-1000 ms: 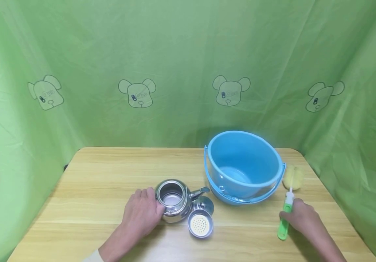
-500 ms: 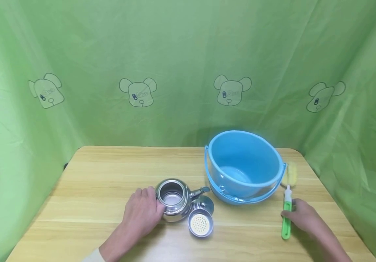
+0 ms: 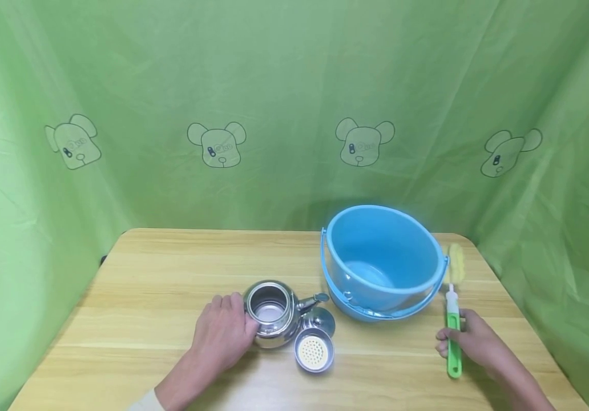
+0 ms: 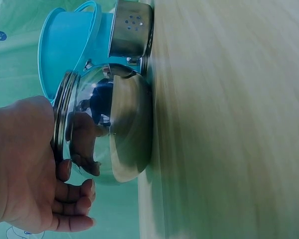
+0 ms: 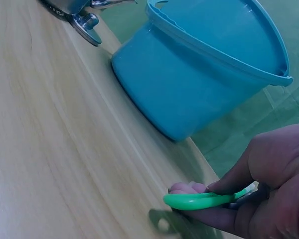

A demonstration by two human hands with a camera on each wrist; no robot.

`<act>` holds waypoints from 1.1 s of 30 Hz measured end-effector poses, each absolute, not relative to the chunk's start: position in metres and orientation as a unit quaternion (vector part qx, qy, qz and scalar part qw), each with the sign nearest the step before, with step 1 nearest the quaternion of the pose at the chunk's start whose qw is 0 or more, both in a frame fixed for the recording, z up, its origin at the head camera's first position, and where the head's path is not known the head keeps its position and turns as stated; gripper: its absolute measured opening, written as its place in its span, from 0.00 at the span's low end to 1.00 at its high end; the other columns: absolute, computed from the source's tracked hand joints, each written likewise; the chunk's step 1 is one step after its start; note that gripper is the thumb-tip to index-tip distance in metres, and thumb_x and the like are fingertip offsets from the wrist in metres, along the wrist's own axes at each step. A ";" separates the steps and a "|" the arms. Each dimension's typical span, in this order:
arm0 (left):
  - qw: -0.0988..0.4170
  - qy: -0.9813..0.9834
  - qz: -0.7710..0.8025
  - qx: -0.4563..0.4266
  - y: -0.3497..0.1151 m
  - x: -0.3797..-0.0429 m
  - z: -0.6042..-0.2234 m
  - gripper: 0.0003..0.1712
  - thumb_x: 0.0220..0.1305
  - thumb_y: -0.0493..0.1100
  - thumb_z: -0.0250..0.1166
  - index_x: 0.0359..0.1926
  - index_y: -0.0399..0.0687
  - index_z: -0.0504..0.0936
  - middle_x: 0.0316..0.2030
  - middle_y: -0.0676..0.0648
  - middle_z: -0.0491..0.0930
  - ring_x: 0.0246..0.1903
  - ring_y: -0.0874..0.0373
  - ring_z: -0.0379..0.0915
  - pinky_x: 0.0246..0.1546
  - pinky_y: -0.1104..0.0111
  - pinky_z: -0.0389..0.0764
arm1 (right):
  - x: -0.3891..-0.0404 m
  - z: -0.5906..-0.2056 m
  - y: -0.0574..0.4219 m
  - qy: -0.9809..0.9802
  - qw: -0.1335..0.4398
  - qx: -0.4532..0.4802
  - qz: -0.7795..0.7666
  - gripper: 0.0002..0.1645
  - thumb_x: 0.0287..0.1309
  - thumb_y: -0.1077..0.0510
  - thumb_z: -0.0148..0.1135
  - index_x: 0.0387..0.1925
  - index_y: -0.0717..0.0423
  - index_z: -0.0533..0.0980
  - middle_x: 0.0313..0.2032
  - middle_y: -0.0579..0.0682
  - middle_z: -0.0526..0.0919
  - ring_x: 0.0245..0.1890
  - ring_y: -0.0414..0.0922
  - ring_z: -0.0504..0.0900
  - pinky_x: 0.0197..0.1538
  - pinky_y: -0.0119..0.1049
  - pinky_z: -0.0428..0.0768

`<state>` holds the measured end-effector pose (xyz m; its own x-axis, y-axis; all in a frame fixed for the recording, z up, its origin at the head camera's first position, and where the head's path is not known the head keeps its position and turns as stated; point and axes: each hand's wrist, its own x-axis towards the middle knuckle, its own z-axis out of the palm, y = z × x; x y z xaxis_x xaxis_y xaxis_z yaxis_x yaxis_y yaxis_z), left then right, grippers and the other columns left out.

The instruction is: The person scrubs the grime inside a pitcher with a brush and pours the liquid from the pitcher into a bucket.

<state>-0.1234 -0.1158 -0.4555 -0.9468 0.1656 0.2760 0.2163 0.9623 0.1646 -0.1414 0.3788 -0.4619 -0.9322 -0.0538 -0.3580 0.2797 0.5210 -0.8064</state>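
Observation:
My left hand [image 3: 225, 331] grips the near-left side of a lidless stainless steel teapot [image 3: 274, 341], its thumb by the rim and its fingers curled. The teapot stands upright on the table with its spout toward the right. Beside it lie its shiny lid [image 3: 325, 319] and a metal tea strainer [image 3: 313, 352] with a perforated bottom. In the right hand [image 3: 471, 339] is a sponge bottle brush, pinched by its green handle [image 5: 197, 201] between thumb and fingers. Its yellow sponge head [image 3: 456, 264] points away, close to the right side of the bucket.
A blue bucket [image 3: 384, 297] stands at the back right of the wooden table [image 3: 171, 268], its handle hanging down over the front. Green curtains [image 3: 284, 74] with bear-like drawings enclose the back and sides. The teapot's spout points toward the bucket's lower left.
My right hand has turned the bottle brush, so its sponge shows narrower and its head is farther from me. The handle's end has moved slightly right. My left hand and the teapot stay put.

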 end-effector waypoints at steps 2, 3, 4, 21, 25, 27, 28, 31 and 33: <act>0.133 -0.982 -0.096 -0.098 -0.116 -0.123 -0.455 0.12 0.64 0.48 0.53 0.28 0.48 0.64 0.21 0.51 0.61 0.24 0.56 0.55 0.27 0.69 0.58 | -0.141 -0.461 0.378 0.853 0.169 0.064 -0.489 0.33 0.73 0.70 0.40 0.68 0.87 0.40 0.42 0.65 0.82 0.35 0.49 0.87 0.42 0.42 0.89; 0.135 -0.981 -0.095 -0.098 -0.116 -0.123 -0.455 0.12 0.64 0.48 0.53 0.27 0.48 0.64 0.21 0.51 0.61 0.24 0.56 0.55 0.27 0.69 0.58 | -0.141 -0.460 0.378 0.852 0.167 0.063 -0.492 0.32 0.74 0.70 0.38 0.68 0.87 0.40 0.42 0.66 0.82 0.35 0.49 0.87 0.43 0.42 0.89; 0.135 -0.981 -0.095 -0.098 -0.116 -0.123 -0.455 0.12 0.64 0.48 0.53 0.28 0.48 0.64 0.21 0.51 0.61 0.24 0.56 0.55 0.27 0.69 0.58 | -0.140 -0.460 0.378 0.850 0.164 0.062 -0.497 0.31 0.75 0.69 0.37 0.68 0.86 0.40 0.42 0.66 0.81 0.35 0.49 0.87 0.43 0.42 0.89; 0.124 -0.983 -0.099 -0.097 -0.116 -0.124 -0.455 0.12 0.64 0.48 0.54 0.28 0.47 0.65 0.21 0.51 0.62 0.24 0.56 0.55 0.28 0.69 0.58 | -0.134 -0.433 0.366 0.898 0.065 0.037 -0.434 0.30 0.79 0.66 0.29 0.70 0.86 0.40 0.40 0.60 0.76 0.33 0.43 0.80 0.39 0.35 0.86; 0.124 -0.982 -0.100 -0.098 -0.116 -0.124 -0.455 0.12 0.64 0.48 0.54 0.28 0.47 0.66 0.21 0.51 0.62 0.24 0.56 0.55 0.28 0.69 0.59 | -0.132 -0.430 0.365 0.910 0.026 0.036 -0.412 0.29 0.80 0.63 0.31 0.69 0.83 0.44 0.37 0.58 0.73 0.30 0.41 0.75 0.33 0.35 0.82; 0.125 -0.982 -0.101 -0.098 -0.116 -0.124 -0.455 0.12 0.64 0.48 0.54 0.28 0.47 0.65 0.21 0.51 0.62 0.24 0.56 0.55 0.28 0.69 0.59 | -0.131 -0.428 0.364 0.916 0.009 0.036 -0.400 0.29 0.80 0.61 0.32 0.69 0.81 0.46 0.36 0.57 0.72 0.28 0.41 0.72 0.29 0.35 0.78; 0.125 -0.982 -0.099 -0.099 -0.115 -0.124 -0.455 0.12 0.64 0.48 0.54 0.28 0.47 0.65 0.21 0.51 0.62 0.24 0.56 0.55 0.28 0.69 0.59 | -0.131 -0.427 0.363 0.918 0.001 0.037 -0.394 0.29 0.81 0.60 0.32 0.69 0.80 0.46 0.36 0.57 0.72 0.27 0.41 0.71 0.28 0.35 0.75; 0.126 -0.982 -0.095 -0.099 -0.115 -0.124 -0.455 0.12 0.64 0.48 0.53 0.28 0.47 0.65 0.21 0.51 0.62 0.24 0.56 0.55 0.28 0.69 0.59 | -0.130 -0.424 0.362 0.925 -0.016 0.041 -0.377 0.30 0.81 0.57 0.33 0.70 0.78 0.48 0.36 0.57 0.73 0.27 0.42 0.71 0.26 0.35 0.73; 0.124 -0.983 -0.094 -0.098 -0.115 -0.124 -0.455 0.12 0.64 0.48 0.53 0.28 0.47 0.65 0.21 0.51 0.62 0.24 0.56 0.56 0.28 0.69 0.59 | -0.130 -0.421 0.361 0.930 -0.028 0.045 -0.364 0.30 0.81 0.56 0.33 0.70 0.77 0.49 0.36 0.58 0.73 0.27 0.41 0.71 0.26 0.35 0.73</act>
<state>-0.1239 -0.1154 -0.4550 -0.9496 0.1700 0.2632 0.2170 0.9628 0.1611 -0.1301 0.3612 -0.4211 -0.9945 0.1033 0.0185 0.0633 0.7307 -0.6798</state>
